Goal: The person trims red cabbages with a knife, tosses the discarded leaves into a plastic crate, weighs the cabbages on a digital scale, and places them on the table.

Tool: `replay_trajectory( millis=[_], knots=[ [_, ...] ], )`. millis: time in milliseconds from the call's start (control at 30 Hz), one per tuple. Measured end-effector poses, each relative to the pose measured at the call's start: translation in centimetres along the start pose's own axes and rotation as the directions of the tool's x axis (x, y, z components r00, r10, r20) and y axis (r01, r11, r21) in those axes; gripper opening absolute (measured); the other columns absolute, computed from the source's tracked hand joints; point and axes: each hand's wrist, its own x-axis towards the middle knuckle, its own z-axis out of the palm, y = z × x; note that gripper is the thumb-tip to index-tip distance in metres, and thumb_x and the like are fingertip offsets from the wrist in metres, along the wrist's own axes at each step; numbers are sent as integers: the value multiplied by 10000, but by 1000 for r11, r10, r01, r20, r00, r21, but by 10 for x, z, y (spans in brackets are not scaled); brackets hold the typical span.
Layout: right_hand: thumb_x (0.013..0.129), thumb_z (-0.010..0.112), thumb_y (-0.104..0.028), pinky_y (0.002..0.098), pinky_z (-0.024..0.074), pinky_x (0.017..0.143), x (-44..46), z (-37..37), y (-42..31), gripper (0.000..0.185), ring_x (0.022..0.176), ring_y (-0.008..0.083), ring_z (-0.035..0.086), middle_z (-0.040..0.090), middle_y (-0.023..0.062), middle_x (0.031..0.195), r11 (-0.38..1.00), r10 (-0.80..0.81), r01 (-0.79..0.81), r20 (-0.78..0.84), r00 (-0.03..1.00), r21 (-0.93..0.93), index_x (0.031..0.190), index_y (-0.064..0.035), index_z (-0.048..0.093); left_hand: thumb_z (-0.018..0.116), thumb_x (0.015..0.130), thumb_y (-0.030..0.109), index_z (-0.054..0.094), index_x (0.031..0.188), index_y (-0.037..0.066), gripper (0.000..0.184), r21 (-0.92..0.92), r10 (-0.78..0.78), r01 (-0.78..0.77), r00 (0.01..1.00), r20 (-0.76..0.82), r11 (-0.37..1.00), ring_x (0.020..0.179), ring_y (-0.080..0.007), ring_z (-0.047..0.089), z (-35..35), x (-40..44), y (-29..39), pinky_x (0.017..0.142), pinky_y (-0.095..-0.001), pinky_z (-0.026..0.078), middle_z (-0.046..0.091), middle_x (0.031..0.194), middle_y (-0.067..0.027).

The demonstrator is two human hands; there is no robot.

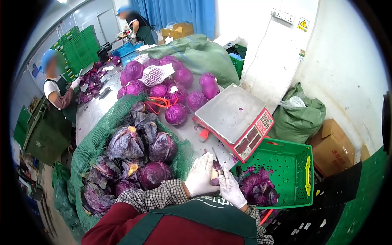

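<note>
Both my hands wear white gloves and meet in front of my apron. My left hand (pixel 201 176) is closed around a purple cabbage (pixel 214 174), which is mostly hidden between the hands. My right hand (pixel 232 188) grips a knife (pixel 217 158), its dark thin blade pointing up and away over the cabbage. To the left, dark-leaved cabbages (pixel 124 143) fill an open green mesh sack (pixel 87 153). Trimmed purple leaves (pixel 259 188) lie in a green crate (pixel 290 197) at the right.
Beyond my hands, a red scale (pixel 232 114) stands on the metal table (pixel 94 118). Peeled cabbages (pixel 176 114) and a white foam net (pixel 156 75) lie behind the sack. Two people, one at the left (pixel 61 87) and one at the back (pixel 138 26), stand by the table.
</note>
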Motion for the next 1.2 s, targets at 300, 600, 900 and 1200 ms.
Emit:
replay_trajectory(
  millis=[300, 600, 900, 1200],
  knots=[
    [946, 532, -168, 438, 503, 656, 8, -4, 4, 157, 777, 408, 615, 610, 210, 849, 968, 221, -239, -186, 957, -80, 947, -11, 535, 814, 627, 400, 322, 1370, -87, 1016, -94, 134, -134, 991, -1, 987, 1330, -437, 336, -9, -5, -13, 1131, -477, 250, 356, 1406, -302],
    [942, 534, -32, 281, 469, 830, -119, -70, 103, 387, 905, 150, 547, 570, 100, 1115, 719, 685, -616, -481, 547, 323, 1311, 46, 445, 805, 664, 353, 251, 1411, -89, 1030, -240, -82, 107, 991, 110, 965, 1404, -431, 219, -32, -43, -59, 1158, -427, 214, 217, 1458, -366],
    [979, 527, -174, 224, 413, 435, -42, -24, 21, 488, 481, 63, 473, 613, 81, 1147, 714, 573, -401, -151, 805, 574, 1410, -11, 366, 794, 670, 424, 167, 1443, -107, 1128, -308, 226, -166, 959, 173, 937, 1413, -435, 189, -17, 15, -37, 1167, -431, 179, 168, 1493, -343],
    [972, 546, -319, 241, 416, 499, -28, 21, 20, 527, 552, 72, 491, 581, 68, 1038, 854, 273, -215, -55, 960, 473, 1384, -18, 411, 808, 623, 528, 166, 1456, -78, 1213, -296, -113, 145, 986, 123, 944, 1407, -456, 168, -3, 3, -32, 1161, -443, 184, 123, 1496, -356]
  ],
)
